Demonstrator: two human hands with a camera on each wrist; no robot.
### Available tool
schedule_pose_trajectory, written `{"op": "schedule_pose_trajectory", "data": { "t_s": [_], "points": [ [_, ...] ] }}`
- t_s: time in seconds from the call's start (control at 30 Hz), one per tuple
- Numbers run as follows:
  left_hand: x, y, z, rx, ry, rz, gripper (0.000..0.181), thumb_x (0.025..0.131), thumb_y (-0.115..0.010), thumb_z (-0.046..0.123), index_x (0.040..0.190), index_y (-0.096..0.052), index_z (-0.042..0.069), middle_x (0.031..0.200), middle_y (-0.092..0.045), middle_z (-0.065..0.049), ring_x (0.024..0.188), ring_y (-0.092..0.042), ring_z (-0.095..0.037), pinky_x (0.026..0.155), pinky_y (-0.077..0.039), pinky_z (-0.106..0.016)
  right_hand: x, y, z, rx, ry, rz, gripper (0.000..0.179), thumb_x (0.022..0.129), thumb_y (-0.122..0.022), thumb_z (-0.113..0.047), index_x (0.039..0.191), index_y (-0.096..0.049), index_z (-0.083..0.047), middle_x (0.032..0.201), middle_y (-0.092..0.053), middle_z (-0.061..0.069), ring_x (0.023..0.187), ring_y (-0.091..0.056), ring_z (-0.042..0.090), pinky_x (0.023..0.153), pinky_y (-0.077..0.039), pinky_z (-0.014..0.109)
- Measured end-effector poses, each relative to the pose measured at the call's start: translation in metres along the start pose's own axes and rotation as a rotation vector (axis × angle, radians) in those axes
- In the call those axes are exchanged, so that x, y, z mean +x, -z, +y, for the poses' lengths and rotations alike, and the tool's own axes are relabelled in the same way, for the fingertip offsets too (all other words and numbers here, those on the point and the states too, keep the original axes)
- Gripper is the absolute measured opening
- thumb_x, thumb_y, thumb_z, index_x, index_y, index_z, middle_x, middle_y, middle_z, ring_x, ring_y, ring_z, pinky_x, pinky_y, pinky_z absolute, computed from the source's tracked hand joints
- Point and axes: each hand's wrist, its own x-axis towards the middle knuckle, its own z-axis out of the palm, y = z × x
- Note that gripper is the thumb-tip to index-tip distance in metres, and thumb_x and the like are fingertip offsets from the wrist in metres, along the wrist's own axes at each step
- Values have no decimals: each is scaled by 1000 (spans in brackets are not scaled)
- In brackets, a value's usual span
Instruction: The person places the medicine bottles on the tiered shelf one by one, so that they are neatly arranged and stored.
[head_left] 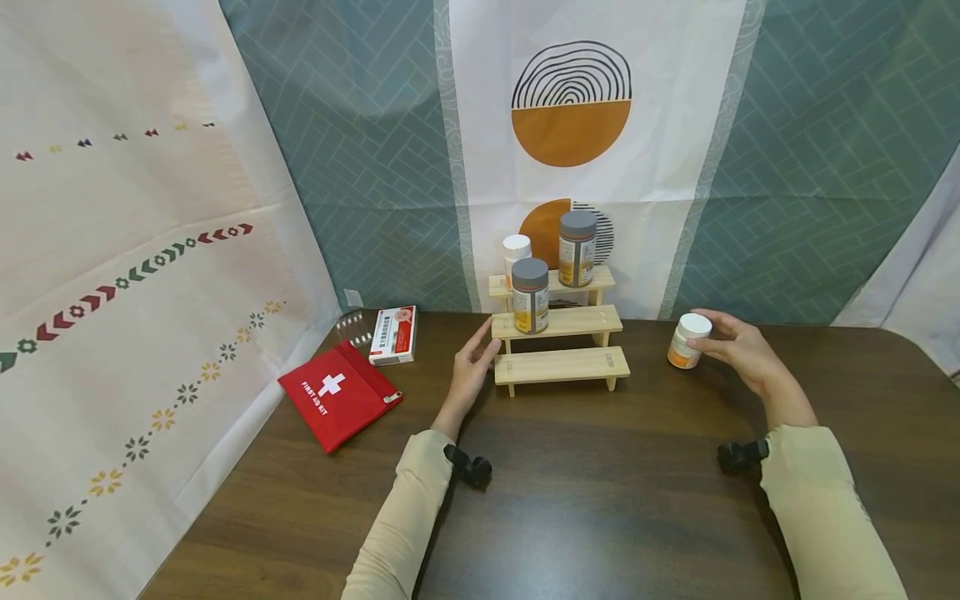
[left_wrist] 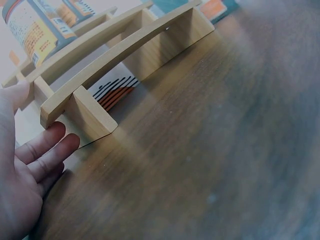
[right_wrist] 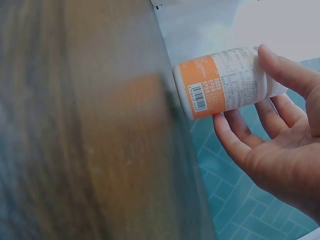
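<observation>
My right hand [head_left: 738, 346] holds a small white pill bottle [head_left: 684, 343] with an orange label band, thumb on one side and fingers on the other. In the right wrist view the bottle [right_wrist: 222, 82] shows a barcode and printed text; its base is close to the table. My left hand [head_left: 471, 371] is at the left end of a three-step wooden rack [head_left: 562, 365], fingers loosely extended. In the left wrist view the thumb and fingertips [left_wrist: 55, 132] lie against the rack's end. A grey-lidded jar [head_left: 531, 304] stands on the middle step.
On the top step stand another grey-lidded jar [head_left: 577, 254] and a white-capped bottle [head_left: 516, 250], partly hidden. A red first aid pouch [head_left: 337, 400], a white and red medicine box [head_left: 393, 335] and a clear blister pack [head_left: 356, 327] lie at the left. Curtains hang behind the table [head_left: 600, 500].
</observation>
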Motion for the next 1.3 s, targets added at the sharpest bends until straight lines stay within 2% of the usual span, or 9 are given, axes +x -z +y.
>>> {"op": "schedule_pose_trajectory", "data": {
  "t_s": [0.13, 0.4, 0.6, 0.7, 0.83, 0.87, 0.97, 1.07, 1.3],
  "points": [
    [-4, 1, 7, -1, 4, 5, 49, 100, -56, 16, 147, -45, 11, 130, -59, -24, 84, -57, -17, 79, -50, -32, 1, -1, -4, 8, 2, -5, 76, 95, -65, -29, 155, -24, -8, 153, -28, 18, 100, -44, -15, 83, -44, 5],
    [6, 0, -16, 11, 0, 44, 49, 100, -57, 23, 147, -46, 20, 131, -60, -18, 78, -52, -4, 77, -49, -29, 0, -5, -17, 64, 71, 33, 64, 94, -66, -23, 150, -35, -13, 135, -44, -11, 103, -48, -12, 84, -45, 5],
    [6, -1, -24, 0, -84, 44, 50, 98, -59, 34, 145, -49, 22, 105, -65, -14, 75, -52, -6, 72, -49, -26, -3, -9, -33, 17, 73, 58, 69, 94, -65, -29, 153, -32, -14, 147, -40, -2, 107, -45, -9, 87, -46, 8],
    [5, -1, -24, -10, -112, 42, 51, 96, -60, 39, 144, -50, 24, 100, -66, -8, 75, -52, -6, 71, -48, -24, -5, -10, -40, 2, 74, 73, 69, 94, -65, -30, 153, -33, -17, 145, -42, -7, 108, -45, -7, 86, -46, 8],
    [8, -1, -21, 0, -60, 44, 49, 98, -59, 33, 145, -48, 24, 101, -64, -18, 75, -50, -7, 74, -48, -26, -5, -12, -49, 63, 99, 89, 63, 93, -67, -25, 150, -39, -19, 133, -48, -21, 104, -50, -8, 82, -44, 8],
    [7, -1, -16, 0, -43, 35, 49, 99, -58, 30, 146, -48, 22, 103, -63, -22, 76, -50, -10, 75, -48, -28, -6, -13, -51, 77, 102, 93, 62, 93, -67, -25, 149, -40, -20, 132, -48, -22, 104, -50, -8, 89, -45, 12],
    [2, 0, -2, 2, -11, 14, 49, 100, -57, 21, 147, -46, 16, 108, -60, -30, 78, -51, -16, 79, -49, -35, -8, -16, -59, 96, 96, 121, 62, 93, -68, -25, 149, -41, -22, 137, -48, -19, 103, -50, -7, 103, -40, 27],
    [-5, 0, 11, -4, -9, -6, 50, 100, -56, 17, 147, -44, 10, 109, -58, -35, 80, -52, -22, 81, -49, -40, -9, -20, -66, 75, 87, 147, 64, 93, -67, -28, 151, -39, -24, 151, -41, -9, 104, -48, -6, 104, -36, 36],
    [-4, 0, 10, 0, -10, -6, 50, 99, -57, 16, 147, -44, 9, 109, -57, -37, 78, -51, -22, 78, -48, -36, -5, -33, -78, 146, 131, 159, 63, 92, -69, -24, 149, -42, -21, 159, -34, 3, 103, -50, -5, 83, -42, 11]
  ]
}}
